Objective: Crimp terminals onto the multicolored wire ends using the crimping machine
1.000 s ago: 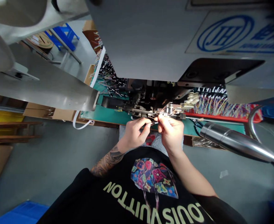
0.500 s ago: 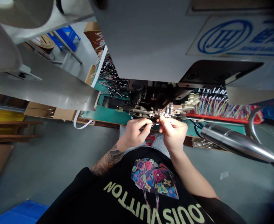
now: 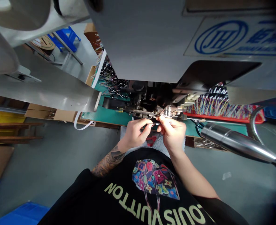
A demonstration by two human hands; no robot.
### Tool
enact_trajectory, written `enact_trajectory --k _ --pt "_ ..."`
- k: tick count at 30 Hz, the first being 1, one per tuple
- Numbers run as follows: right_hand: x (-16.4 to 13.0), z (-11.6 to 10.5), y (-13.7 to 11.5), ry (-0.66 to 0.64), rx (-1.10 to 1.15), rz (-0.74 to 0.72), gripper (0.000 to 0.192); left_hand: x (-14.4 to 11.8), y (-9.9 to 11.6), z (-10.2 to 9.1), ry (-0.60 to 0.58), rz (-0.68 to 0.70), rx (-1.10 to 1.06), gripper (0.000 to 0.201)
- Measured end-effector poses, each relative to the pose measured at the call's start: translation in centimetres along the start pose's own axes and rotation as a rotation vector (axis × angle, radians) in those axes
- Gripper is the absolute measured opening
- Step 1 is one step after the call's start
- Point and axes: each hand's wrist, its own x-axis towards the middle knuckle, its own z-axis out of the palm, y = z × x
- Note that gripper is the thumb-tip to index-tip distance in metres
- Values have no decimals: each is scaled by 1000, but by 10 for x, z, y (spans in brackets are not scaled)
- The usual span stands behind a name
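Close together at the front of the machine's metal works (image 3: pixel 152 111), both my hands are closed in a pinch. My left hand (image 3: pixel 136 132) holds one end of a thin cable (image 3: pixel 155 124) between thumb and forefinger. A short stretch of it, dark with a white part, shows between the hands. My right hand (image 3: pixel 174 132) pinches at its other side, fingertips close to the machine's metal parts. The fingers hide the rest of the cable, and its exact ends are too small to make out.
A large grey machine body (image 3: pixel 142 40) hangs over the green table (image 3: pixel 114 115). Cable bundles (image 3: pixel 112 78) lie behind at left; a red tray (image 3: pixel 238 118) of coloured wires stands right. Beside it are pliers (image 3: pixel 198 126) and a metal lamp (image 3: pixel 234 142). A curved metal guard (image 3: pixel 65 97) juts in from the left.
My right hand has shifted slightly left, towards my left hand, and its fingers have turned a little. The view has moved slightly. The left hand stays almost in place.
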Motion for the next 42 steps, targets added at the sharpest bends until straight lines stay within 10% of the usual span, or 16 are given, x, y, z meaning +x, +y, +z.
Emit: enact_trajectory --k 9,17,23,42 --pt "-5 -6 0 -124 125 43 33 -3 -7 5 -157 -442 -591 34" --pt "-7 1 0 137 -44 -143 38 -6 1 8 -94 -462 -518 29" --pt "-9 1 -14 86 -153 -248 32 3 3 3 -151 -601 -729 31" --pt "0 -2 6 49 19 -42 44 -1 9 4 -80 -386 -349 27"
